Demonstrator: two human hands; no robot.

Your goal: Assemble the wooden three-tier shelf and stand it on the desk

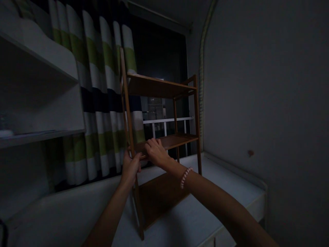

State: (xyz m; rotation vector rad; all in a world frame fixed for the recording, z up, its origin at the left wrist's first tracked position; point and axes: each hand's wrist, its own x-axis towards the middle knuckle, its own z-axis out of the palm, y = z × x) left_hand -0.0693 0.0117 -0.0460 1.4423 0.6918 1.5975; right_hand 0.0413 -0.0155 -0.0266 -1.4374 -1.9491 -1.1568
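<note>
Head view: left hand (130,167) gripping rack (160,87); right hand (155,151), fingertips obscured.

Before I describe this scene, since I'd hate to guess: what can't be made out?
All in the head view:
Left hand: some fingers, behind the brown wooden three-tier rack's front post.
Right hand: what its fingertips touch, covered by the hand itself.
Brown wooden bottom board: right end, behind the bare right forearm.
White boxy shelf unit: cut off by the left edge.
Dark rectangular window: scene beyond, too dim.
</note>
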